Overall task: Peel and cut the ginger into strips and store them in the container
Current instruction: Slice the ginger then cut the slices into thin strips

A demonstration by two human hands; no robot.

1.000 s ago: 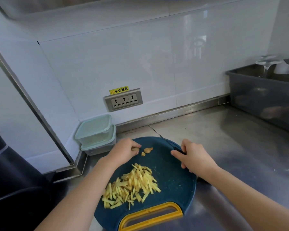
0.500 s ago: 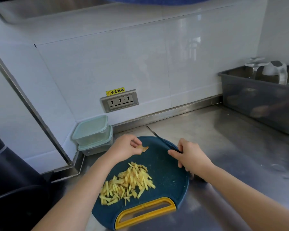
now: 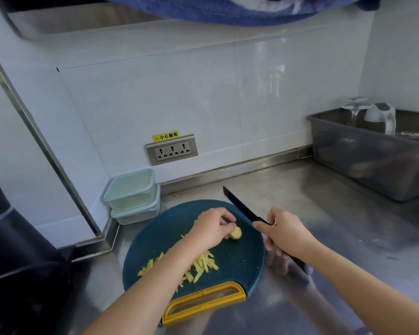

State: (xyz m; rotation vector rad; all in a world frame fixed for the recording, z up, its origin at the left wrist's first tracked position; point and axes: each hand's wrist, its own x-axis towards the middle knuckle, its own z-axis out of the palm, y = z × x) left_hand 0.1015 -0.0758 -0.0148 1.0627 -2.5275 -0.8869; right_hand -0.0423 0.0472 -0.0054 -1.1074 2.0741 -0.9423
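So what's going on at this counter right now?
A person is cutting ginger on a round blue cutting board. The left hand pinches a small ginger piece on the board. The right hand grips a black knife, its blade apart from the piece. A pile of cut strips lies nearer the person. Two lidded containers sit stacked beyond the board; the strips are not yet in them.

The stainless steel surface [image 3: 312, 213] is carrying a round blue cutting board [image 3: 242, 257]. Stacked lidded containers [image 3: 131, 189] are sitting back-left; a grey tub [image 3: 373, 165] is standing far right.
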